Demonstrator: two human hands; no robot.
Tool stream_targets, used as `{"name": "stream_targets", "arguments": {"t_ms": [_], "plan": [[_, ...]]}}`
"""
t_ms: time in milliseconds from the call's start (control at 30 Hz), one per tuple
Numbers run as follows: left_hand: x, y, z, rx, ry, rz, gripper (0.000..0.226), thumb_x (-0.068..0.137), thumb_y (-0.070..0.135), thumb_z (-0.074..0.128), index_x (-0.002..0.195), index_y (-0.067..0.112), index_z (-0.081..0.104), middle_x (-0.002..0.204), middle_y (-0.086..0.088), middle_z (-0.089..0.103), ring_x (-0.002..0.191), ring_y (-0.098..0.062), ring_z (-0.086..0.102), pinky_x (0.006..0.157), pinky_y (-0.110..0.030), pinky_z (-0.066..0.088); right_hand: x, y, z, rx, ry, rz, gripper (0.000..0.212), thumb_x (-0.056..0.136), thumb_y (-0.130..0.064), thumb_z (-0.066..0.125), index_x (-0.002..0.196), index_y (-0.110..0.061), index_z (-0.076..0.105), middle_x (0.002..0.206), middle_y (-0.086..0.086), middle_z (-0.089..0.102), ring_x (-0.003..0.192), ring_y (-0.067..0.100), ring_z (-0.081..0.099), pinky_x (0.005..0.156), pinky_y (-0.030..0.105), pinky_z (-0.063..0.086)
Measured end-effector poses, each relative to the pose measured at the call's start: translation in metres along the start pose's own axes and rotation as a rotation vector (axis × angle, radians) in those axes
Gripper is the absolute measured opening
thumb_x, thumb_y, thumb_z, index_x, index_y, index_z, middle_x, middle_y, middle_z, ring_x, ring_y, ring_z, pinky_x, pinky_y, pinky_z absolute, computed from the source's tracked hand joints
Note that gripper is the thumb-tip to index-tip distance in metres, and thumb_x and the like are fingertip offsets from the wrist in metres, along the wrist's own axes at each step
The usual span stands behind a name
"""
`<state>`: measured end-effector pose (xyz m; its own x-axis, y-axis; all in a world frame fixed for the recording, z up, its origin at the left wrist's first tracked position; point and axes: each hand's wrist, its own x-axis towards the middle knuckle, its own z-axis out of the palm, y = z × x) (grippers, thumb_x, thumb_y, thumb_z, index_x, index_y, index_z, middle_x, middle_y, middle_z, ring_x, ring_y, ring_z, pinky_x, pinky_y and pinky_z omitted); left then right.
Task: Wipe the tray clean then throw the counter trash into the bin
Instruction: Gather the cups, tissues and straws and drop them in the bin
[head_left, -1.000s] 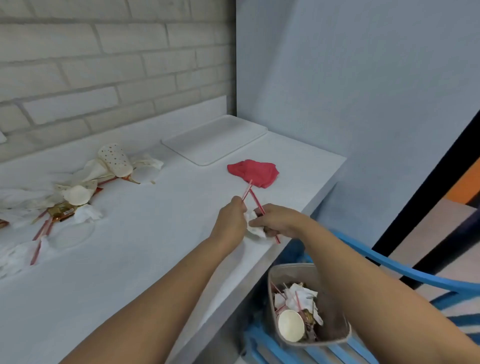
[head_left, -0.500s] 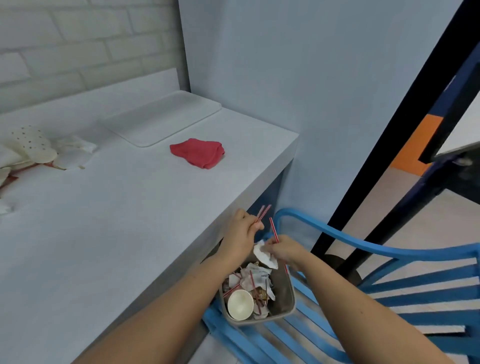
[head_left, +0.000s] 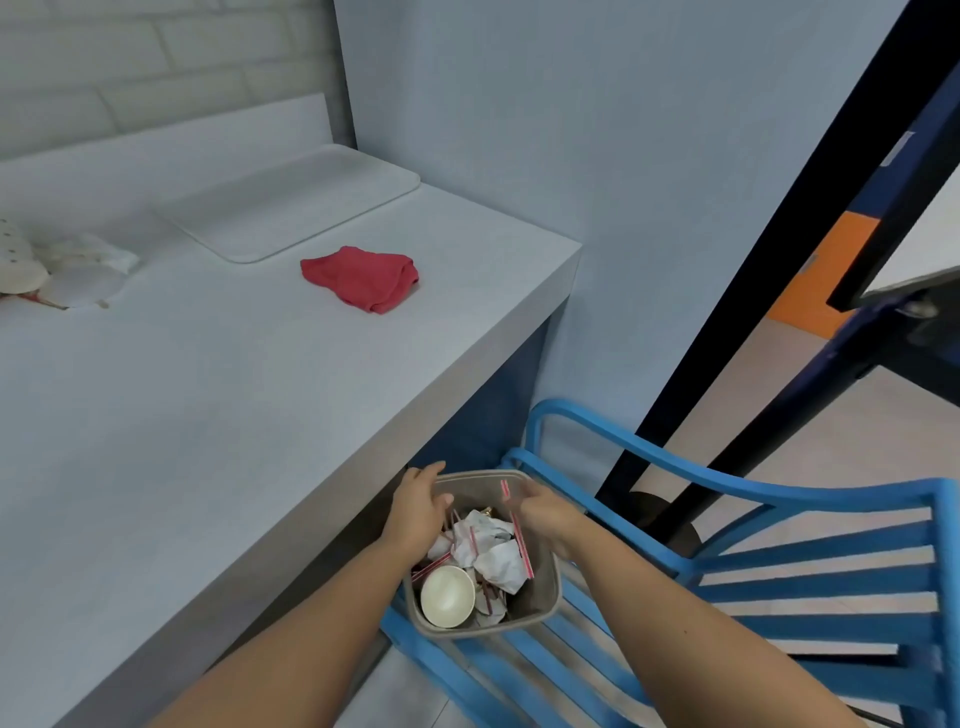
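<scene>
A small grey bin stands on a blue chair beside the white counter. It holds a paper cup, crumpled napkins and straws. Both my hands hover over it. My left hand has relaxed fingers and holds nothing. My right hand pinches a red straw that points down into the bin. The white tray lies in the counter's far corner, with a red cloth in front of it. More trash, a spotted cup and napkins, lies at the counter's left edge.
The chair's curved backrest rises just behind the bin. A blue wall bounds the counter on the right. A dark slanted post stands past the chair. Brick wall runs behind the counter.
Both hands went from the counter's edge down over the bin. The napkin and the left hand's straws have dropped into it. The left hand has opened.
</scene>
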<state>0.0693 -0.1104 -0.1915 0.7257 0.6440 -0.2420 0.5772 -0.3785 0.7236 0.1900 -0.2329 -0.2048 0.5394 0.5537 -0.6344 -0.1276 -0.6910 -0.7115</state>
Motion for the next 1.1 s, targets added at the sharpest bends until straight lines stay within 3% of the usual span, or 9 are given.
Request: {"name": "stream_targets", "arguments": {"t_ms": [67,133,233,367,500,633,733,833,1100], "plan": [[0.000,-0.003,0.000,0.003,0.000,-0.013,0.054,0.092,0.008,0.053,0.143,0.015,0.034,0.140,-0.011,0.040,0.128,-0.023,0.044,0.106,-0.030,0.036,-0.006,-0.006,0.000,-0.048,0.022,0.006,0.047,0.095,-0.023,0.051,0.139,-0.015,0.038,0.137,0.007,0.049,0.122,0.021,0.049,0.103,0.027,0.037],[-0.001,-0.003,-0.001,0.005,0.009,-0.002,0.055,0.092,0.008,0.053,0.143,0.015,0.033,0.141,-0.011,0.040,0.128,-0.022,0.044,0.107,-0.029,0.035,-0.006,-0.011,0.001,-0.071,0.036,0.001,0.047,0.095,-0.021,0.049,0.140,-0.012,0.039,0.138,0.008,0.050,0.122,0.022,0.050,0.105,0.029,0.039],[-0.005,0.000,-0.005,-0.004,0.030,0.034,0.052,0.093,0.008,0.051,0.142,0.016,0.035,0.138,-0.009,0.041,0.127,-0.020,0.045,0.105,-0.027,0.036,-0.010,-0.022,0.002,-0.096,0.060,-0.045,0.038,0.095,-0.018,0.049,0.132,-0.008,0.049,0.127,0.008,0.056,0.115,0.021,0.053,0.099,0.029,0.041],[-0.009,0.007,-0.011,0.012,0.083,0.115,0.040,0.094,0.011,0.049,0.134,0.014,0.045,0.130,-0.006,0.047,0.117,-0.014,0.050,0.095,-0.017,0.037,-0.016,-0.046,0.002,-0.117,0.045,-0.129,0.026,0.094,-0.017,0.051,0.118,-0.011,0.058,0.106,0.002,0.057,0.095,0.017,0.052,0.079,0.025,0.043],[-0.018,0.025,-0.026,0.016,0.198,0.267,0.025,0.095,0.013,0.046,0.118,0.011,0.058,0.114,-0.003,0.058,0.097,-0.007,0.053,0.083,-0.015,0.040,-0.029,-0.079,0.000,-0.081,-0.037,-0.216,0.013,0.095,-0.014,0.050,0.089,-0.017,0.062,0.085,0.004,0.061,0.074,0.014,0.055,0.058,0.022,0.045],[-0.031,0.047,-0.054,-0.010,0.382,0.366,0.021,0.097,0.027,0.043,0.096,0.016,0.061,0.080,0.007,0.061,0.074,-0.007,0.056,0.067,-0.019,0.042,-0.048,-0.121,0.004,-0.105,-0.103,-0.356,0.014,0.093,-0.019,0.055,0.085,-0.014,0.065,0.070,-0.002,0.059,0.057,0.007,0.050,0.049,0.018,0.038],[-0.042,0.054,-0.079,-0.056,0.510,0.374,0.026,0.097,0.034,0.039,0.093,0.016,0.058,0.070,0.009,0.057,0.063,-0.006,0.053,0.058,-0.020,0.039,-0.062,-0.150,0.013,-0.042,-0.144,-0.415,0.019,0.091,-0.018,0.055,0.073,-0.016,0.063,0.063,-0.001,0.056,0.050,0.007,0.041,0.044,0.017,0.030],[-0.048,0.053,-0.110,-0.070,0.631,0.369,0.027,0.097,0.034,0.040,0.093,0.014,0.057,0.072,0.003,0.058,0.066,-0.013,0.055,0.061,-0.028,0.045,-0.075,-0.180,0.032,-0.030,-0.181,-0.485,0.023,0.091,-0.020,0.056,0.069,-0.017,0.061,0.059,0.000,0.054,0.047,0.007,0.036,0.042,0.017,0.027],[-0.067,0.000,-0.203,-0.079,0.893,0.212,0.022,0.096,0.032,0.043,0.081,0.018,0.051,0.072,0.002,0.054,0.066,-0.014,0.050,0.059,-0.026,0.038,-0.094,-0.246,0.117,-0.087,-0.307,-0.607,0.016,0.090,-0.021,0.059,0.078,-0.012,0.064,0.057,0.001,0.050,0.045,0.009,0.033,0.042,0.017,0.024]]}}
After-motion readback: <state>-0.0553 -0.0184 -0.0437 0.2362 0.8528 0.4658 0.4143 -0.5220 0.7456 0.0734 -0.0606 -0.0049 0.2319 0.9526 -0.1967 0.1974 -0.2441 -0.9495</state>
